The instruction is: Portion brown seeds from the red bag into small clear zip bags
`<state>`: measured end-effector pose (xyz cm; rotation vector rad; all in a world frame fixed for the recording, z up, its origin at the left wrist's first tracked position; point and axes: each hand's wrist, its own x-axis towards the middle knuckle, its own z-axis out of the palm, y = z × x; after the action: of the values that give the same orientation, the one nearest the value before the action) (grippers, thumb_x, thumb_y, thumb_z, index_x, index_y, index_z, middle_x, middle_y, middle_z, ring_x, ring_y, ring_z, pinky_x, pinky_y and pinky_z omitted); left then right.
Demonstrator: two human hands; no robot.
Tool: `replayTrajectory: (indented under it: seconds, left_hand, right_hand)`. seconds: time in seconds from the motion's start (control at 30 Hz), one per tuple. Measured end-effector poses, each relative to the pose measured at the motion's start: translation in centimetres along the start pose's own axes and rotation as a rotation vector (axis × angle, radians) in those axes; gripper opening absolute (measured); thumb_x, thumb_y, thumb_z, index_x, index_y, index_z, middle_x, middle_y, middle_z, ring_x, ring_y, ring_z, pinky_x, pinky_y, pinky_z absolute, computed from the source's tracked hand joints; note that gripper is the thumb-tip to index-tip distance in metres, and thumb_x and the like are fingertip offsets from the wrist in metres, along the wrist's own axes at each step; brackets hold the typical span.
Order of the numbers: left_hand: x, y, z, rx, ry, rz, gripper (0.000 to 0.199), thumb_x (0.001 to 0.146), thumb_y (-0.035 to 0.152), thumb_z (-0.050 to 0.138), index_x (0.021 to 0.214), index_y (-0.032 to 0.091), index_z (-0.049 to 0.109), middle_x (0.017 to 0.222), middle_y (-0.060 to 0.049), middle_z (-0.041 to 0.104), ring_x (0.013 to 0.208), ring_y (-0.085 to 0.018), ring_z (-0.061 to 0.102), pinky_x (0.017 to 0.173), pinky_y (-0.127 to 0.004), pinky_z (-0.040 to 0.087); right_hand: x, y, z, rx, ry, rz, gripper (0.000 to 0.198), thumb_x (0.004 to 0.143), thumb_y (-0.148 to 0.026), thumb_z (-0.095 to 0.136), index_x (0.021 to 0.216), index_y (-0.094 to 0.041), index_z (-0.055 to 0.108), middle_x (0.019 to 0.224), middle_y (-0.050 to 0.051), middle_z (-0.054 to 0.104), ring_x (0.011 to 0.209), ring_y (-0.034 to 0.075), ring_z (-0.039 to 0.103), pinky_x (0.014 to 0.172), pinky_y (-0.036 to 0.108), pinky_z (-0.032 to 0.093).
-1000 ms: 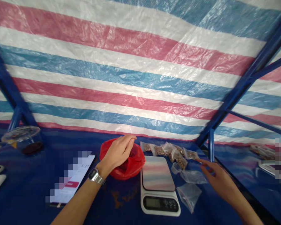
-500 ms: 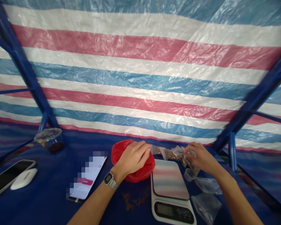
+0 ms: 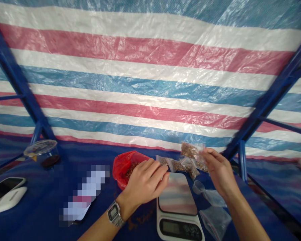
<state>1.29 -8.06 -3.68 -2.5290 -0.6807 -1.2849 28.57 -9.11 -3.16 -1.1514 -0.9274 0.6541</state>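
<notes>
My right hand (image 3: 219, 167) is closed in a pinch on one end of a small clear zip bag (image 3: 189, 149) of brown dried bits, lifted above several similar filled bags (image 3: 175, 164). My left hand (image 3: 147, 177) hangs between a red plastic bag (image 3: 120, 175) and the white kitchen scale (image 3: 178, 195). Its fingers are bent and pressed together; their undersides are hidden, so anything in them cannot be seen. Brown bits show inside the open red bag. A small clear plastic cup (image 3: 198, 187) stands right of the scale, beside flat, unfilled zip bags (image 3: 217, 221).
A phone (image 3: 86, 197) with a blurred screen lies left of my left arm. Farther left are another phone (image 3: 6, 190), a white case (image 3: 11, 199) and a clear tub (image 3: 46, 154) of dark liquid. Blue metal posts (image 3: 266, 100) and a striped tarp (image 3: 150, 80) stand behind the blue table.
My right hand has raised a filled zip bag from the row. My left hand has moved right and down off the red bag, exposing the bits inside. The view has shifted slightly right.
</notes>
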Motion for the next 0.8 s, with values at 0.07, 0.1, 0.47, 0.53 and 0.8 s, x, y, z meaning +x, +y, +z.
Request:
replayTrajectory:
  seconds: [0.07, 0.1, 0.47, 0.53, 0.8]
  left_hand:
    - [-0.1, 0.1, 0.4, -0.056, 0.013, -0.066, 0.012, 0.098, 0.022, 0.058, 0.105, 0.019, 0.067, 0.089, -0.007, 0.073, 0.081, -0.022, 0.066, 0.076, -0.035, 0.052]
    - [-0.2, 0.0, 0.6, -0.112, 0.018, -0.135, 0.012, 0.099, 0.023, 0.058, 0.105, 0.020, 0.067, 0.092, -0.007, 0.073, 0.084, -0.022, 0.067, 0.078, -0.034, 0.052]
    - [-0.3, -1.2, 3.2, -0.842, 0.072, -0.818, 0.022, 0.095, 0.040, 0.064, 0.093, 0.018, 0.067, 0.084, -0.001, 0.069, 0.076, -0.015, 0.064, 0.071, -0.025, 0.050]
    - [-0.2, -1.1, 3.5, -0.958, 0.083, -0.844, 0.023, 0.093, 0.041, 0.067, 0.093, 0.017, 0.069, 0.088, -0.003, 0.072, 0.084, -0.017, 0.067, 0.078, -0.027, 0.051]
    - [0.3, -1.1, 4.2, -1.216, 0.050, -0.979, 0.032, 0.086, 0.047, 0.075, 0.092, 0.016, 0.072, 0.085, -0.003, 0.072, 0.083, -0.018, 0.065, 0.077, -0.026, 0.048]
  right_hand:
    - [-1.2, -0.4, 3.1, 0.011, -0.152, 0.080, 0.026, 0.075, -0.042, 0.079, 0.081, -0.022, 0.065, 0.081, 0.002, 0.069, 0.077, 0.019, 0.065, 0.072, 0.029, 0.052]
    - [-1.9, -0.5, 4.6, -0.004, -0.214, 0.086, 0.026, 0.076, -0.043, 0.079, 0.082, -0.022, 0.066, 0.081, 0.002, 0.069, 0.076, 0.019, 0.065, 0.072, 0.029, 0.052]
    - [-5.2, 2.5, 9.8, -0.099, -0.438, -0.109, 0.016, 0.087, -0.036, 0.072, 0.091, -0.021, 0.068, 0.089, 0.002, 0.072, 0.081, 0.018, 0.065, 0.077, 0.030, 0.051]
    - [-5.1, 2.9, 9.6, -0.028, -0.436, -0.105, 0.019, 0.085, -0.033, 0.076, 0.094, -0.022, 0.063, 0.086, 0.000, 0.069, 0.079, 0.017, 0.065, 0.076, 0.028, 0.051]
    - [-4.8, 3.4, 9.6, 0.071, -0.419, -0.069, 0.029, 0.082, -0.032, 0.080, 0.086, -0.023, 0.053, 0.077, -0.004, 0.063, 0.072, 0.015, 0.062, 0.071, 0.026, 0.049]
